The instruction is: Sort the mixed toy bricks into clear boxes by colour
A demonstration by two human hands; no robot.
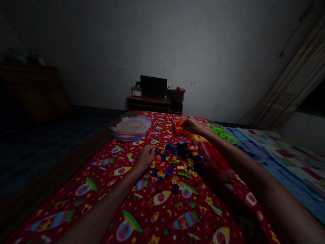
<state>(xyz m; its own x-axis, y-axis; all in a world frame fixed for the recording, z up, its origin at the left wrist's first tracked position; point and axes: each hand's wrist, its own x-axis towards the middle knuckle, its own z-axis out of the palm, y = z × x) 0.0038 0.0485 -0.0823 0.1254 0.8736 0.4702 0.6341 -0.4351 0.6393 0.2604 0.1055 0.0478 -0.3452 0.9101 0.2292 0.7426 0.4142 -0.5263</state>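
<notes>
a stack of clear lids (pixel 130 126), the top one ringed in orange, lies on the left edge of the red printed cloth (pixel 101 189), toward its far left corner. piled there, they take up little room and sit apart from the loose bricks, presumably so the middle is free for handling.

next comes the left hand (pixel 146 156), resting on the cloth at the left side of the brick heap. its fingers curl loosely, well placed to reach or guard that side; whether they pinch a piece, i cannot tell.

the mixed bricks (pixel 180 167) spread over the middle of the cloth, well in from the left edge, likely put between the hands so both can get at them.

beyond them, near the far edge, an open clear container holds orange pieces (pixel 179 122). the right hand (pixel 192 126) is over its right side, wrist raised and fingers bent downward, perhaps to clear the wall; i cannot tell if anything is in its grasp.

just right of it are yellow pieces (pixel 198 137), then red pieces (pixel 215 155) and green pieces (pixel 220 132) toward the right edge, one colour to a group, which keeps them easy to tell apart.
</notes>
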